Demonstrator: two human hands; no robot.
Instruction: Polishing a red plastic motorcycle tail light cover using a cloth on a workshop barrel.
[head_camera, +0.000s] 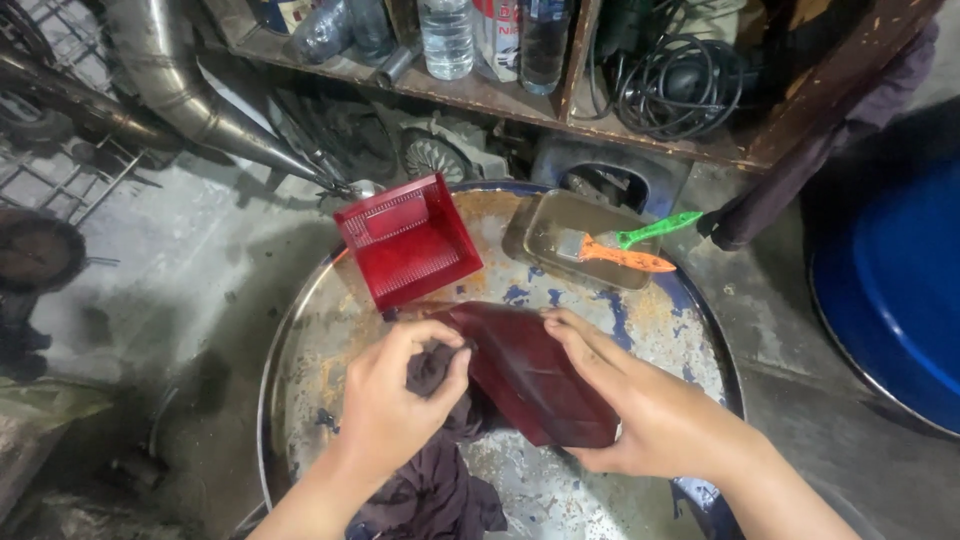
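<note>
My right hand (645, 405) grips a dark red plastic lens cover (530, 375), holding it tilted over the rusty round drum top (640, 320). My left hand (395, 400) is closed on a dark rag (435, 480) and presses it against the cover's left end. The rag hangs down toward me over the drum top. A second, brighter red ribbed lens cover (410, 240) lies at the drum's far left, apart from both hands.
A metal tray (545, 225) at the drum's far side holds two brushes, one with an orange handle (625, 258), one green (660, 228). A shelf with plastic bottles (447, 35) and coiled black cable (680, 85) is behind. An exhaust pipe (190, 90) lies left; a blue tub (895, 290) right.
</note>
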